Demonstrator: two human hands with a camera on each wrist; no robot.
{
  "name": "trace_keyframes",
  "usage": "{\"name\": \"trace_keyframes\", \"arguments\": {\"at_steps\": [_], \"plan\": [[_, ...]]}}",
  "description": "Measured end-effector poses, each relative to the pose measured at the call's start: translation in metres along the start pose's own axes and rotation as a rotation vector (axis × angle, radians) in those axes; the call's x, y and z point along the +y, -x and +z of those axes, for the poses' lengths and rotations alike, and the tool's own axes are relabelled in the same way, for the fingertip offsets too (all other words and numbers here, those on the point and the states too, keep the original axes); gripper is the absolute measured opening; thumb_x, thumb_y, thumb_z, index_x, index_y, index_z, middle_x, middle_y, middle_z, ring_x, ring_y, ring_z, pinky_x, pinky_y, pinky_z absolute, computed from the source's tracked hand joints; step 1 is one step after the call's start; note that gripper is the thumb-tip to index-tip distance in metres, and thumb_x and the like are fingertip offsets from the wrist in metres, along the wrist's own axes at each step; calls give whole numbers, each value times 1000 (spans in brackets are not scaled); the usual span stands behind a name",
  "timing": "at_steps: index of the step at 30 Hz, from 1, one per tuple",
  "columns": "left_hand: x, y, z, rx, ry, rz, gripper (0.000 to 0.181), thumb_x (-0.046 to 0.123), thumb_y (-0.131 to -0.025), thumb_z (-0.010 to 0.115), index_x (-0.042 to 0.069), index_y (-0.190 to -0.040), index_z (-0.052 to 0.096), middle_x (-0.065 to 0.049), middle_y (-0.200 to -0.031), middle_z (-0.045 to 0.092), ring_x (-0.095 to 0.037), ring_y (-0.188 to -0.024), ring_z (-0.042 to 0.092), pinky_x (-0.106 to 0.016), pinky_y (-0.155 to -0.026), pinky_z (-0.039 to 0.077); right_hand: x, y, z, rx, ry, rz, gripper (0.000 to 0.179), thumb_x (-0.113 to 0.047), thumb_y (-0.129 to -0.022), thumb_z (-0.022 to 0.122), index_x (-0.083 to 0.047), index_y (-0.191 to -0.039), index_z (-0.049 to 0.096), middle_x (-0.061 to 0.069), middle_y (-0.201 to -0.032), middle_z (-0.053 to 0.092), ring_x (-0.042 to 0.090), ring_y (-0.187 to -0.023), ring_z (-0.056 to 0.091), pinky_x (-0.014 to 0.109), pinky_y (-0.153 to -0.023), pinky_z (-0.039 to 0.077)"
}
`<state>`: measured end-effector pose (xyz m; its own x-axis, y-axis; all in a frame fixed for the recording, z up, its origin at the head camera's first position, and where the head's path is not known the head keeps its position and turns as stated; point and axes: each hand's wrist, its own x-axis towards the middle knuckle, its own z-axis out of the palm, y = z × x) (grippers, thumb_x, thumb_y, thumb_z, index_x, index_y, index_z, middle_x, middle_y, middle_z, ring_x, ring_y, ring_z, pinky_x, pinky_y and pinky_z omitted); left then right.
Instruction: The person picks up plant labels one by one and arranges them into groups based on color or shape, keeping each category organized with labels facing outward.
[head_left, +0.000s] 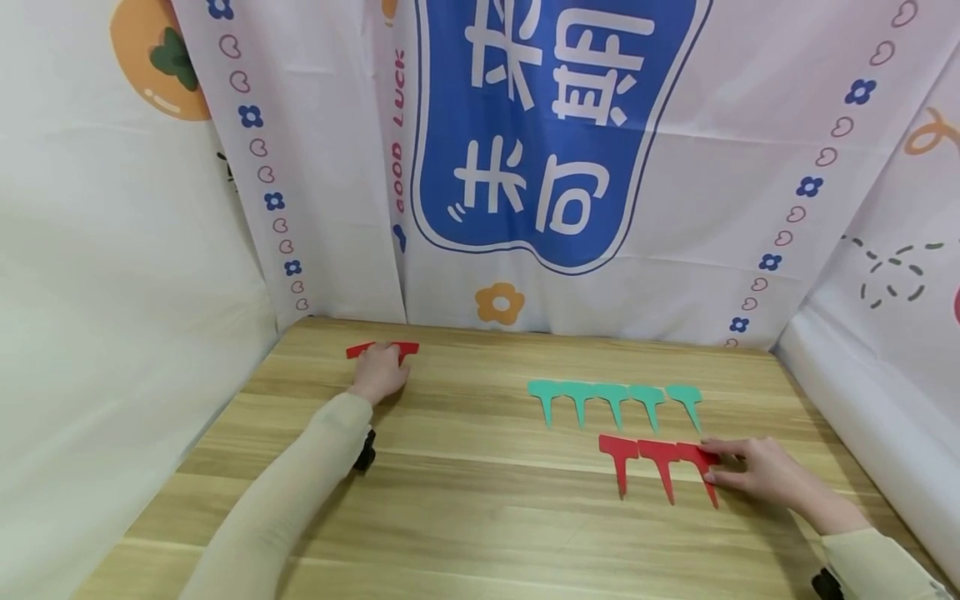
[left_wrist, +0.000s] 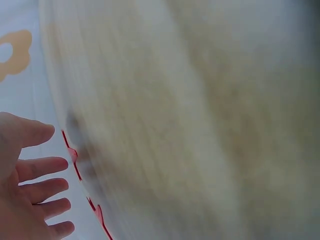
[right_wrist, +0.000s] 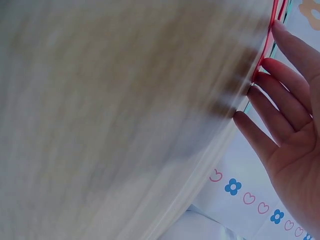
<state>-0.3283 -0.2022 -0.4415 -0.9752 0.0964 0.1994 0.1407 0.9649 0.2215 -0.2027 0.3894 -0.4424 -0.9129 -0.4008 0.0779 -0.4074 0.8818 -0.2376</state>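
Note:
My left hand (head_left: 380,372) is over the red T-shaped plant labels (head_left: 407,347) at the table's far left and partly covers them. In the left wrist view its fingers (left_wrist: 44,191) are extended and spread beside two red labels seen edge-on. My right hand (head_left: 768,473) touches the rightmost of three red T-shaped plant labels (head_left: 657,452) lying side by side in a row. The right wrist view shows its fairly straight fingers (right_wrist: 285,85) with tips at the red label's edge. Behind that row lie several green plant labels (head_left: 611,394), also in a row.
The wood-grain table (head_left: 480,533) carries all the labels. A printed white cloth (head_left: 345,167) rises behind its back edge, with white cloth walls (head_left: 112,292) at left and right. A black wrist strap (head_left: 365,452) shows at the left sleeve.

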Motion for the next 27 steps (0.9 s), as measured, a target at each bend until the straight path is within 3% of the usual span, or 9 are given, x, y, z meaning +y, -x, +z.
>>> {"name": "trace_keyframes", "arguments": {"at_steps": [11,19,27], "plan": [[-5,-10,3,-24,-7,-61,27,20,-90,57,-5,-97,65,-23,-111,62,-42,-105,54,-57,-92,42,1,0,1,-2,-2,3,51,-43,-77,74,-10,-116,69,10,-114,69,33,-101,65,51,-83,52],[-4,-16,5,-13,6,-122,30,18,-88,60,-9,-101,64,-25,-106,62,-41,-101,56,-54,-91,44,2,0,1,-8,-13,12,50,-42,-78,74,-10,-116,69,11,-116,68,36,-105,64,52,-85,51],[-1,-21,4,-48,22,-162,29,18,-88,60,-9,-100,64,-24,-108,61,-40,-105,53,-53,-94,43,1,-1,0,-15,-12,15,50,-42,-78,74,-10,-116,69,10,-115,68,34,-103,65,52,-84,51]]}}
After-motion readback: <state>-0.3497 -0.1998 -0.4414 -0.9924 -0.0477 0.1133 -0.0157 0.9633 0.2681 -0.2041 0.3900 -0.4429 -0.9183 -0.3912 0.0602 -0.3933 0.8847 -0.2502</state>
